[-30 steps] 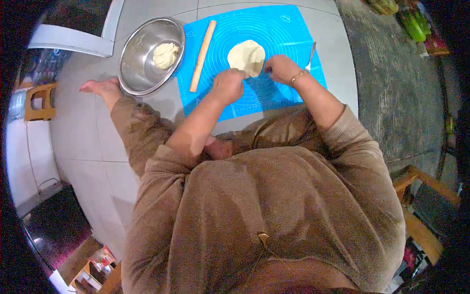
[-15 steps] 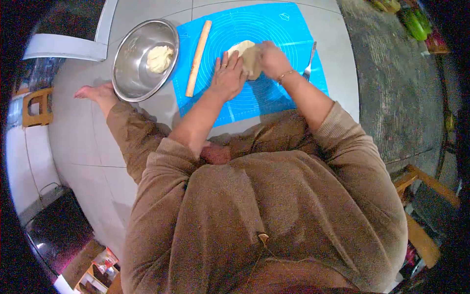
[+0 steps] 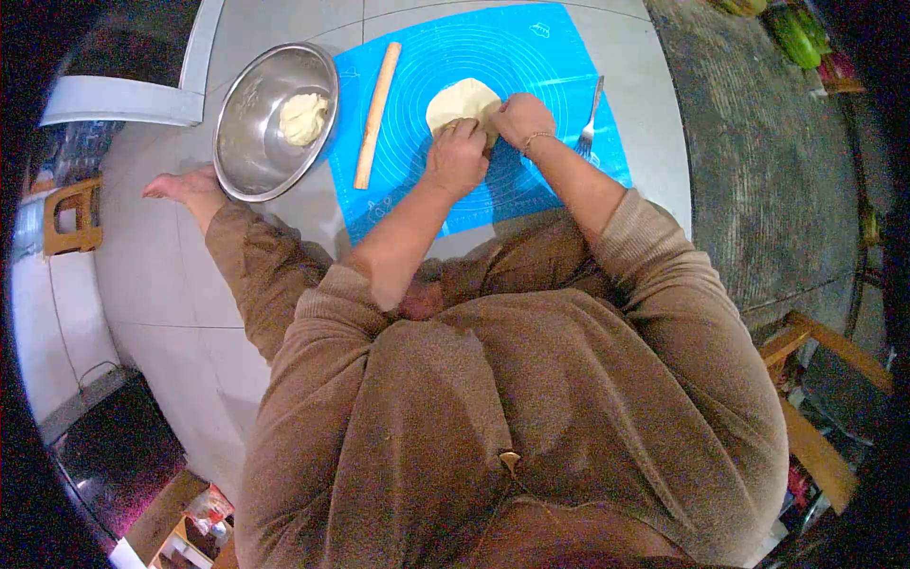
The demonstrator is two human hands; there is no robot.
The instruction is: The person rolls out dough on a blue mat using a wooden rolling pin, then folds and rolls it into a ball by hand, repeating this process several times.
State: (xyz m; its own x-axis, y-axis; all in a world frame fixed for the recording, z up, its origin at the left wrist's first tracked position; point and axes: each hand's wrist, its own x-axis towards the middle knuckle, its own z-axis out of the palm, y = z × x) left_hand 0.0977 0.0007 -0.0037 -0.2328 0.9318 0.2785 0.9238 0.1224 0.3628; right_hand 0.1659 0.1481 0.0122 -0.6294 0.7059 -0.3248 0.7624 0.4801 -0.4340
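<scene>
A flat, pale round of dough lies on a blue silicone baking mat printed with white circles. My left hand is at its near edge, fingers curled and closed on the dough. At the right edge my right hand is closed too, its fingers pinching the dough's rim. The hands partly cover the near and right side of the round. A wooden rolling pin rests on the mat to the left of my hands. A fork lies on the mat to the right.
Left of the mat stands a steel bowl with a lump of dough in it. My bare foot is beside the bowl on the tiled floor. A dark ribbed mat runs along the right.
My left hand has gone from lying flat on the dough to curled at its near edge. My right hand has shifted slightly right and down. More of the round's top shows.
</scene>
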